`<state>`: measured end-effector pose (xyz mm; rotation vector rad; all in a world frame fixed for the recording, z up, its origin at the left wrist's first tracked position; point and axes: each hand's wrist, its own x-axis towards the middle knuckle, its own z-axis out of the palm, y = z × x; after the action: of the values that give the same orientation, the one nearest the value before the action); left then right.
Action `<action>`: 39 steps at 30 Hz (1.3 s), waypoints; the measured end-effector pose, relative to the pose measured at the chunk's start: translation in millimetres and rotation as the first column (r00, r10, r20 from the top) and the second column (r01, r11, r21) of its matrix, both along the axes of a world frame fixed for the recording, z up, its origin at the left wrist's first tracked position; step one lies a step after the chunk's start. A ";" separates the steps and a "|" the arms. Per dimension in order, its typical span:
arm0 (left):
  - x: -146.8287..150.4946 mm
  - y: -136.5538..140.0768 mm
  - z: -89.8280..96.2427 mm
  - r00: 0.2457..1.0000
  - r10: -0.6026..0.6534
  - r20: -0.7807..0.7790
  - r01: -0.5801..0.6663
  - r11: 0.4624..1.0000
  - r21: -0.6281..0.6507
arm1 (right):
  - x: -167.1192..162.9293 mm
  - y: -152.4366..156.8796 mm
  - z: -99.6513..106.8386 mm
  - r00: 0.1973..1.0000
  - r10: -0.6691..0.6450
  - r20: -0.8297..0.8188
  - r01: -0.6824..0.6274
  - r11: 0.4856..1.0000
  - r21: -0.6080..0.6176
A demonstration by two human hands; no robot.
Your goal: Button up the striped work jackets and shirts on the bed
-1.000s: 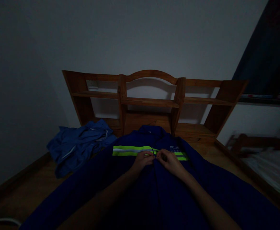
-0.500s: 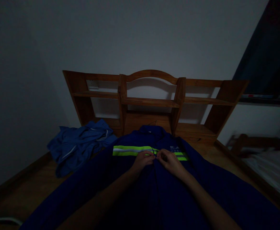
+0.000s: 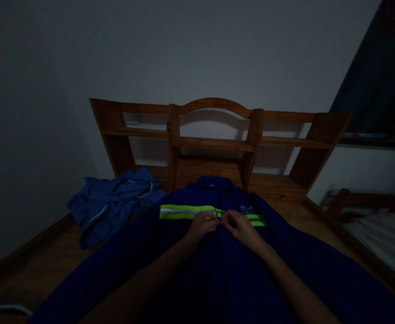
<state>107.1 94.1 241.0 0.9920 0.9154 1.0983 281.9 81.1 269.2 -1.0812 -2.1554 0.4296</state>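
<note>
A dark blue work jacket [image 3: 190, 252] lies spread on its back, collar at the far end and sleeves out to both sides. Yellow-green reflective strips cross its chest, and pale print shows on the right of the chest. Both hands meet at the front opening, level with the strips. My left hand [image 3: 202, 225] pinches the edge of the front from the left. From the right, my right hand [image 3: 239, 227] pinches the opposite edge, its fingertips almost touching the left ones. Whatever lies between the fingertips is too small and dark to make out.
A lighter blue crumpled garment [image 3: 116, 202] lies left of the jacket on the wooden surface [image 3: 48, 265]. Behind stands a wooden shelf unit [image 3: 214, 144] against the wall. A whitish cord [image 3: 8, 308] shows at the lower left, and whitish sheeting [image 3: 379, 238] lies at the right.
Both hands keep almost the same place and pinch at the jacket's front opening. The view has shifted very slightly.
</note>
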 end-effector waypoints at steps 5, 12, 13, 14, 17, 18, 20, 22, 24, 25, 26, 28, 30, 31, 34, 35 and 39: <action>-1.3 -0.2 -2.2 1.000 -0.013 0.015 0.012 1.000 0.026 | 0.6 0.3 -0.1 1.000 0.001 0.000 -0.001 1.000 -0.003; 0.3 -1.3 2.0 1.000 0.008 0.015 -0.008 1.000 -0.012 | 0.0 2.8 -3.5 1.000 -0.008 -0.003 0.008 1.000 -0.011; 0.3 -1.3 2.2 1.000 0.007 0.013 -0.007 1.000 -0.011 | -0.1 2.8 -3.4 1.000 -0.008 -0.002 0.008 1.000 -0.008; 0.3 -1.2 2.3 1.000 0.007 0.011 -0.006 1.000 -0.008 | -0.1 2.8 -3.1 1.000 -0.008 -0.001 0.008 1.000 -0.004; 0.1 -1.3 2.7 1.000 0.007 0.004 -0.007 1.000 0.000 | 0.0 2.4 -2.2 1.000 -0.010 -0.001 0.010 1.000 -0.001; 0.2 -1.4 2.9 1.000 0.009 0.002 -0.009 1.000 -0.002 | 0.1 2.2 -2.0 1.000 -0.010 -0.004 0.010 1.000 -0.003; 0.4 -1.6 3.4 1.000 0.015 -0.001 -0.015 1.000 -0.011 | 0.1 2.1 -2.1 1.000 -0.008 -0.007 0.007 1.000 -0.007; 0.5 -1.5 3.5 1.000 0.015 -0.002 -0.015 1.000 -0.017 | 0.0 1.9 -2.5 1.000 -0.008 -0.007 0.008 1.000 -0.013; 0.5 -1.2 3.0 1.000 0.010 -0.001 -0.010 1.000 -0.014 | -0.2 1.7 -2.9 1.000 -0.012 -0.005 0.012 1.000 -0.014; 0.4 -0.9 2.7 1.000 0.009 -0.003 -0.009 1.000 -0.012 | -0.3 1.5 -2.9 1.000 -0.013 -0.006 0.013 1.000 -0.012; 0.3 -0.7 2.3 1.000 0.010 -0.006 -0.010 1.000 -0.011 | -0.4 1.4 -2.9 1.000 -0.012 -0.007 0.012 1.000 -0.008; 0.1 -0.4 1.7 1.000 0.013 -0.008 -0.014 1.000 -0.013 | -0.6 1.1 -2.6 1.000 -0.009 -0.010 0.009 1.000 -0.003; 0.1 -0.2 1.5 1.000 0.007 0.001 -0.007 1.000 -0.018 | -0.6 1.1 -2.4 1.000 -0.006 -0.011 0.006 1.000 -0.006; 0.1 -0.3 1.5 1.000 0.002 0.006 -0.002 1.000 -0.019 | -0.6 1.1 -2.4 1.000 -0.007 -0.011 0.007 1.000 -0.009; 0.5 -0.5 1.7 1.000 0.002 0.006 -0.002 1.000 -0.018 | -0.7 1.0 -2.4 1.000 -0.006 -0.011 0.006 1.000 -0.008; 0.6 -0.5 1.7 1.000 0.005 0.004 -0.005 1.000 -0.018 | -0.8 0.9 -2.2 1.000 -0.005 -0.012 0.005 1.000 -0.005; 0.2 -0.3 0.4 1.000 -0.002 0.011 0.002 1.000 -0.009 | -1.0 -0.4 -0.8 1.000 -0.004 -0.008 0.004 1.000 -0.004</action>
<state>107.4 93.7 241.4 0.9786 0.9094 1.0961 281.0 80.7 268.4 -1.0847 -2.1456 0.4360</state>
